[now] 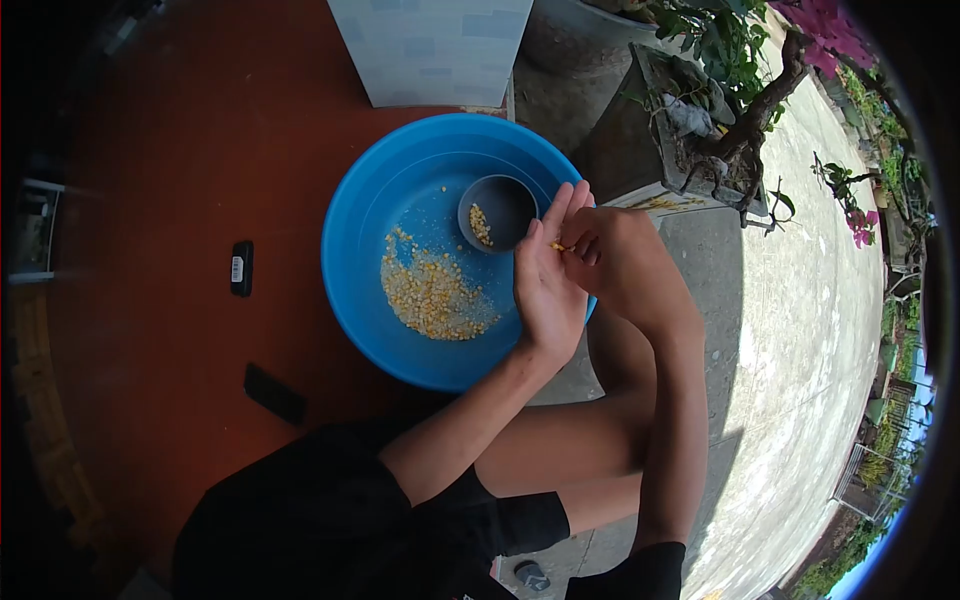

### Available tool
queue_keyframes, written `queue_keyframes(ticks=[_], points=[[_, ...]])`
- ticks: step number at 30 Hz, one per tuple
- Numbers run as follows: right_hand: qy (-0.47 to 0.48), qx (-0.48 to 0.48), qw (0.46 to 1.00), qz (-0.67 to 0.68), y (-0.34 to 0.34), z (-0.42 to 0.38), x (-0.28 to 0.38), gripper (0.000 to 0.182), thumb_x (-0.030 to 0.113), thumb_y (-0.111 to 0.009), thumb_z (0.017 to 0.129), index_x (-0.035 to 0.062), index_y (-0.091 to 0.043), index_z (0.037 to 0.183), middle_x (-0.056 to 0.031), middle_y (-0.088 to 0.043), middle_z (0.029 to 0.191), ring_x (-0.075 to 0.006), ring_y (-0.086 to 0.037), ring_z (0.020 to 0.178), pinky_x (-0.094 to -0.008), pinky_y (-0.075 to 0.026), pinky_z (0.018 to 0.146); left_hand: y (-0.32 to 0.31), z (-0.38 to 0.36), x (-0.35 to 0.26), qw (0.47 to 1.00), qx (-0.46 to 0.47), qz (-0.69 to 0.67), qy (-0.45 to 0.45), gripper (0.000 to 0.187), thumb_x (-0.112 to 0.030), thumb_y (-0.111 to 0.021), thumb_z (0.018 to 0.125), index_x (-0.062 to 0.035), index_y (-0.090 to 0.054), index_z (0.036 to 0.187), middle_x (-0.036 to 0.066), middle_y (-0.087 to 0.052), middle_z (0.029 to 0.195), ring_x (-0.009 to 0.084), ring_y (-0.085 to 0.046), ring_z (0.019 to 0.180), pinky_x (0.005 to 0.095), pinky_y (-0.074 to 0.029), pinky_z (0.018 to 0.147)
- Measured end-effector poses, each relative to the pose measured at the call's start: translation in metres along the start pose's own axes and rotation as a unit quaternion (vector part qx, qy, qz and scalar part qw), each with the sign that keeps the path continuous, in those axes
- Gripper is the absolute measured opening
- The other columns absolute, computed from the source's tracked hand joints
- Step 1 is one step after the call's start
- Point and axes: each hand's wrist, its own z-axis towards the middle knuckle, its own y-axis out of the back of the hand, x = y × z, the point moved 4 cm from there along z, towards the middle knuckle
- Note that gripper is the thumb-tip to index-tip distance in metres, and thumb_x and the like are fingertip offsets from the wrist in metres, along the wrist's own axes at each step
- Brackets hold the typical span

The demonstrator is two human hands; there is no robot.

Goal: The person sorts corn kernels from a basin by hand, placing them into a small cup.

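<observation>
A blue basin (350, 330) holds a spread of yellow and white corn kernels (435, 295) on its floor. Inside it, toward the far right, a small grey bowl (512, 205) contains a few yellow kernels. My left hand (550, 295) is over the basin's right side, palm up with its fingers stretched out, beside the bowl. Curled over that palm, my right hand (620, 255) has its fingertips pinched at a yellow corn kernel (557, 246). Its fingers partly cover the left palm, so other kernels there may be hidden.
Two dark phone-like objects, one with a white label (241, 270) and one plain (275, 394), lie on the red floor (150, 330). A pale tiled pillar (435, 50) stands beyond the basin. At the right are a potted plant (690, 130) and sunlit concrete (800, 330).
</observation>
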Motion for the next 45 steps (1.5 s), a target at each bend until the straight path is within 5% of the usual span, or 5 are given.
queue_keyframes(ticks=[4,17,26,32,45], points=[[0.005,0.065,0.994,-0.082,-0.003,0.033,0.014,0.010,-0.001,-0.078,0.081,-0.0040,-0.077,0.090,-0.0188,-0.078,0.081,-0.0294,-0.079,0.076,-0.0363,-0.063,0.074,-0.001,0.006,-0.016,0.999,-0.014,-0.018,-0.027,0.076,-0.051,-0.039,0.112,0.0022,-0.039,0.167,0.013,-0.045,0.171,0.0253,-0.038,0.160,0.0436,-0.027,0.132],[0.001,-0.014,1.000,0.002,-0.012,0.028,-0.023,0.014,0.001,-0.078,0.079,-0.0031,-0.079,0.092,-0.0235,-0.077,0.087,-0.0390,-0.078,0.082,-0.0444,-0.062,0.079,0.019,0.015,-0.003,0.998,-0.056,-0.034,-0.008,0.076,-0.048,-0.046,0.109,0.0053,-0.040,0.163,0.014,-0.052,0.161,0.0249,-0.047,0.151,0.0421,-0.036,0.129],[0.017,-0.135,0.989,0.053,0.000,0.018,-0.002,0.019,-0.003,-0.076,0.083,-0.0037,-0.081,0.101,-0.0219,-0.078,0.090,-0.0336,-0.079,0.084,-0.0407,-0.063,0.079,0.061,0.003,0.040,0.969,-0.136,-0.091,0.184,0.039,-0.034,-0.044,0.114,-0.0058,-0.067,0.128,0.002,-0.068,0.131,0.0114,-0.065,0.115,0.0293,-0.055,0.098],[0.041,-0.161,0.985,0.052,-0.029,0.035,-0.010,0.022,-0.003,-0.081,0.086,-0.0012,-0.082,0.107,-0.0179,-0.081,0.099,-0.0278,-0.081,0.091,-0.0373,-0.064,0.084,0.057,-0.008,0.065,0.953,-0.133,-0.057,0.266,0.037,-0.028,-0.052,0.117,-0.0013,-0.058,0.142,0.014,-0.067,0.137,0.0262,-0.067,0.129,0.0398,-0.058,0.111],[0.004,-0.079,0.995,0.057,0.008,0.030,0.007,0.018,-0.005,-0.072,0.086,-0.0056,-0.079,0.103,-0.0224,-0.079,0.094,-0.0334,-0.080,0.086,-0.0403,-0.063,0.081,0.024,0.016,-0.002,0.993,-0.020,-0.098,0.068,0.052,-0.035,-0.043,0.115,-0.0040,-0.052,0.156,0.007,-0.061,0.153,0.0192,-0.057,0.141,0.0386,-0.046,0.119]])
